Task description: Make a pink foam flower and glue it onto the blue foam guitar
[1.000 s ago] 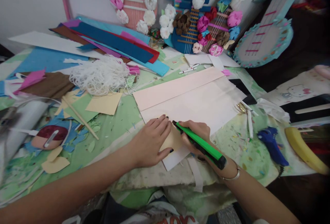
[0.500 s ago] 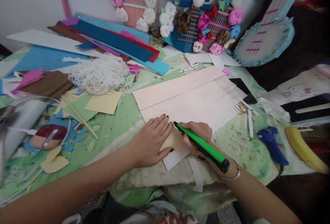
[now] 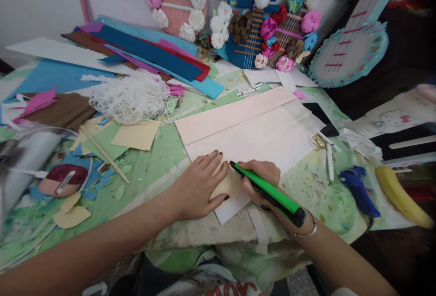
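Note:
My left hand [image 3: 200,185] lies flat with fingers stretched out, pressing on a cream piece of paper or card [image 3: 233,188] and the white sheet [image 3: 252,139] around it. In my right hand [image 3: 260,178] is a green and black utility knife [image 3: 269,190]. Its dark tip points left, close to my left fingertips, over the cream piece; whether the blade touches it I cannot tell. A pale pink strip [image 3: 235,114] lies along the far edge of the white sheet. A narrow pale paper strip [image 3: 258,230] rests at the table's front edge below my right hand.
At the right lie a blue glue gun [image 3: 360,191] and a banana [image 3: 402,196]. Tangled white string [image 3: 131,98] and coloured sheets [image 3: 146,51] cover the left back. Flower-decorated paper guitars [image 3: 250,37] stand along the wall. A wooden stick [image 3: 105,155] lies at the left.
Hardly anything differs. Both hands and the utility knife stay almost in the same place, and the view has shifted very slightly.

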`<state>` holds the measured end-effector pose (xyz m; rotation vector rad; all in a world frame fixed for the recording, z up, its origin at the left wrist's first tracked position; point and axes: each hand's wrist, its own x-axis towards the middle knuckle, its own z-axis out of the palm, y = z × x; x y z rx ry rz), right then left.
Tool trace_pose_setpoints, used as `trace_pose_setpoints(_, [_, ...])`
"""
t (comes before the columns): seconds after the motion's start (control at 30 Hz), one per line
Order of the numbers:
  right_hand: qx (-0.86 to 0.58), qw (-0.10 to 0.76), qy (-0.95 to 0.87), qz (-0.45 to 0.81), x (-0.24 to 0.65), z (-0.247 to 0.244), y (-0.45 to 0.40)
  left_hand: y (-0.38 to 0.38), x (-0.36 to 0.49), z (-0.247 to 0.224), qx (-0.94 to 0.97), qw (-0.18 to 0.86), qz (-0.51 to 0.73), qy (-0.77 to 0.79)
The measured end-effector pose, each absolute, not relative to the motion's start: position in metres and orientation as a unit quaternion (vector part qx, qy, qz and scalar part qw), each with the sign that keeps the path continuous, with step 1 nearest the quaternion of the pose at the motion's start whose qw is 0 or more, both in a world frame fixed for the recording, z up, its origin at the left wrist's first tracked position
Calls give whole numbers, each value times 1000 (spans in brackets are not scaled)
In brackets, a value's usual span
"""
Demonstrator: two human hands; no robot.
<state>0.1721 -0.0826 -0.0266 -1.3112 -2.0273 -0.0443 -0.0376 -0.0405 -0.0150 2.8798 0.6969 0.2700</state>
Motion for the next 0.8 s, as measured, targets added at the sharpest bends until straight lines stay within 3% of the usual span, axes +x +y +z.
trace_pose_setpoints(0.2, [-484, 386, -785, -26, 170, -22, -84, -40, -38, -16, 964, 82, 94, 234])
trace_pose_setpoints(0.8, [-493, 368, -788, -21, 169, -15, -88, -39, -39, -16, 965, 83, 96, 228])
